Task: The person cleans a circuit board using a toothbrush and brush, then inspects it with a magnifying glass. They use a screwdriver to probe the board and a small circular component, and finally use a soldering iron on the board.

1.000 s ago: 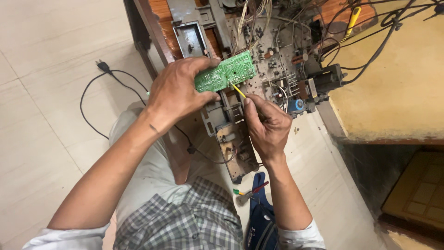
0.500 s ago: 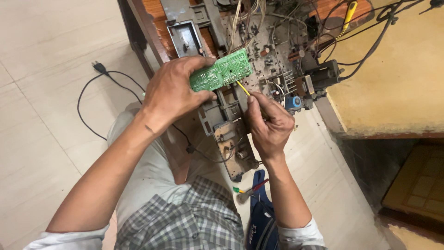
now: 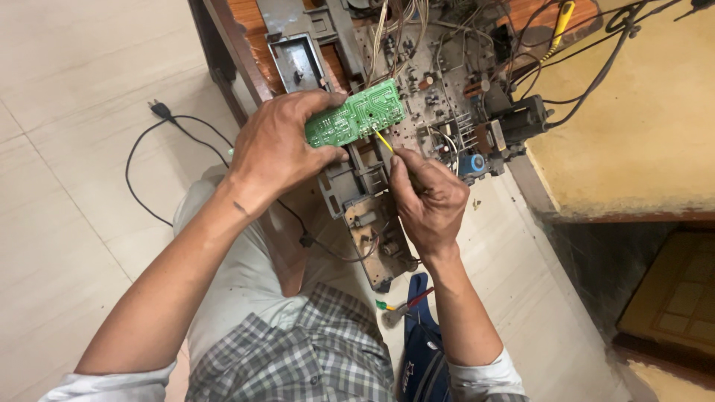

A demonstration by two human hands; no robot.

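Head view: left hand (image 3: 279, 152) pinching small green rectangular printed circuit board (image 3: 356, 114), thumb under near long edge, fingers curled over far edge at its left end. Right hand (image 3: 426, 195) closed tight around thin yellow-tipped probe tool (image 3: 383, 141), fingertips pressed together on the shaft, tip touching lower right edge of board.

Versus half a second ago: same grip on both, board and tool tip in almost the same spot; slight shift in framing only.

Board held above grey open electronics chassis (image 3: 447, 104), between the two hands, just beyond left fingertips. Long axis running lower left to upper right, right end raised and pointing toward chassis wiring; solder side up.

Farther out: grey plastic frame piece (image 3: 365, 201) under hands; black power cord with plug (image 3: 160, 112) on pale tiled floor (image 3: 74, 186); yellow-topped wooden table (image 3: 640, 134) at right; blue bag (image 3: 421, 342) by knees.
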